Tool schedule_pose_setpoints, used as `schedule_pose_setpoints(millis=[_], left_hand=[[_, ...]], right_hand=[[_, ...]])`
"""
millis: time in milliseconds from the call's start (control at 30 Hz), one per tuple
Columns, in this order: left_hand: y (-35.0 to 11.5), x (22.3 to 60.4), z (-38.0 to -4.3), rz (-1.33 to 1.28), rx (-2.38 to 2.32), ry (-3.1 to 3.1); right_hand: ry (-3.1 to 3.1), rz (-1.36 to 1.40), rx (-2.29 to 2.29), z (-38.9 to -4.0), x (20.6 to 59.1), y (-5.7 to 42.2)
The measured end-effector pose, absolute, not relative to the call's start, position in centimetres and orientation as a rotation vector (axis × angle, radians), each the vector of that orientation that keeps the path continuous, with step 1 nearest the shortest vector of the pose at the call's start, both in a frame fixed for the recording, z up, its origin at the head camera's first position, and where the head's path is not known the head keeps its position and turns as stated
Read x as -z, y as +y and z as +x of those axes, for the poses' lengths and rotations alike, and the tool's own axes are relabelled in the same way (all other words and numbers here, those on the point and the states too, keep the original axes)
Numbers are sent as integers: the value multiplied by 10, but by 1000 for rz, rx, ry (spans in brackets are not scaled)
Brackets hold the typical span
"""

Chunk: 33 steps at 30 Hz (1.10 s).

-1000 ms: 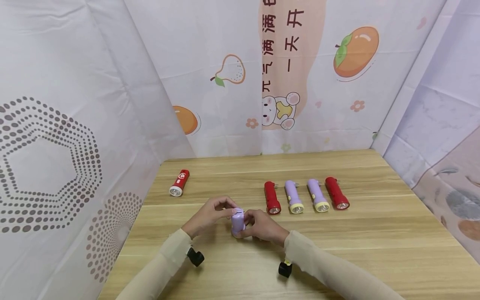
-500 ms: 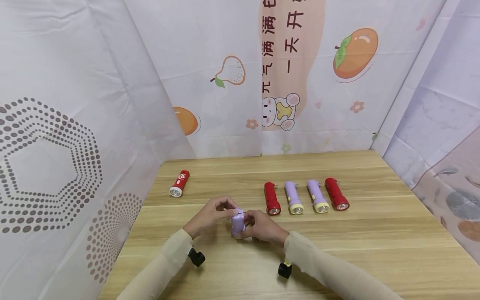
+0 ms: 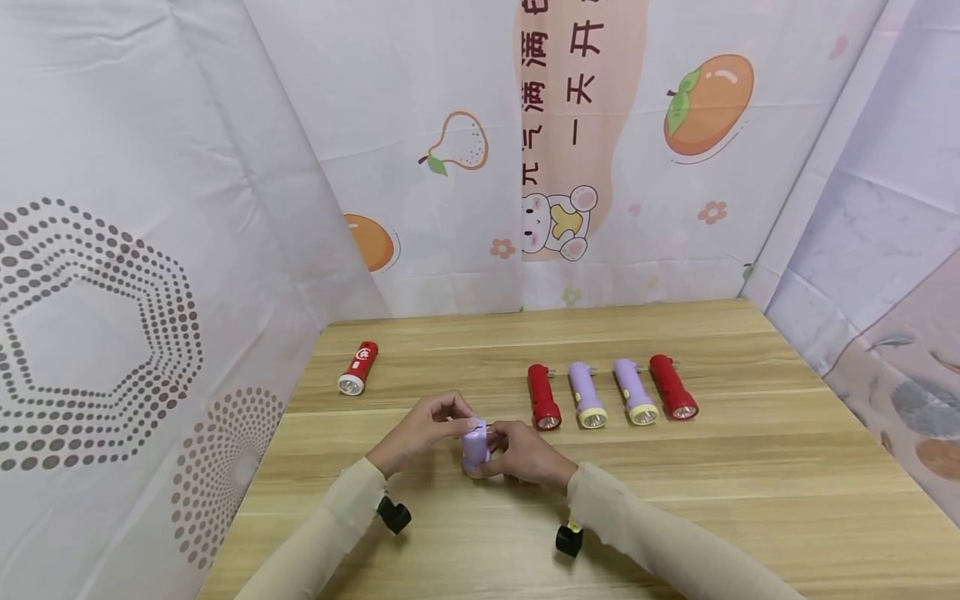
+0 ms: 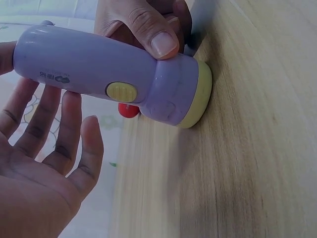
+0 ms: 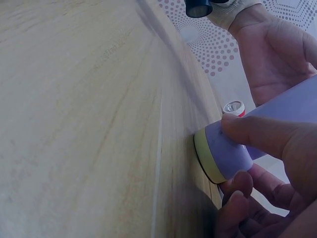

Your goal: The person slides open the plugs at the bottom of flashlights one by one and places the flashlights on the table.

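Note:
A lilac flashlight (image 3: 475, 447) with a yellow rim stands lens-down on the table, its tail end up. My left hand (image 3: 432, 425) holds that tail end between thumb and fingertips. In the left wrist view, the left fingers (image 4: 69, 129) lie along the body below a yellow switch (image 4: 121, 91). Lower down, my right hand (image 3: 528, 452) grips the flashlight near its head. Its thumb (image 5: 257, 133) presses the lilac collar just above the yellow rim (image 5: 208, 156), and the other fingers curl round the far side. The lens is hidden against the wood.
To the right lies a row of flashlights: a red one (image 3: 543, 397), a lilac one (image 3: 587, 392), another lilac one (image 3: 634, 390) and a red one (image 3: 672, 386). A red flashlight with a white head (image 3: 359, 367) lies at the back left. Printed cloth (image 3: 420, 208) hangs behind the wooden table (image 3: 720, 483).

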<state>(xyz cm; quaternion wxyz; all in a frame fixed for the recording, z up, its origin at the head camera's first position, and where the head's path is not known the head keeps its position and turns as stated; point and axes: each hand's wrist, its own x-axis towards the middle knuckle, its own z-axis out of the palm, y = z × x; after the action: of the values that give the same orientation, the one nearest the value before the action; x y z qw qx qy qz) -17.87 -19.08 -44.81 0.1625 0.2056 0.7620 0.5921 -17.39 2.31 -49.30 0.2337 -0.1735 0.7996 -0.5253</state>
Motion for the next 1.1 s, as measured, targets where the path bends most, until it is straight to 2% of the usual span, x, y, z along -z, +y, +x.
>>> schedule_pose_setpoints(millis=[1100], left_hand=[[-185, 449, -179, 602, -1699, 2185]], right_hand=[[2181, -461, 1467, -173, 493, 22]])
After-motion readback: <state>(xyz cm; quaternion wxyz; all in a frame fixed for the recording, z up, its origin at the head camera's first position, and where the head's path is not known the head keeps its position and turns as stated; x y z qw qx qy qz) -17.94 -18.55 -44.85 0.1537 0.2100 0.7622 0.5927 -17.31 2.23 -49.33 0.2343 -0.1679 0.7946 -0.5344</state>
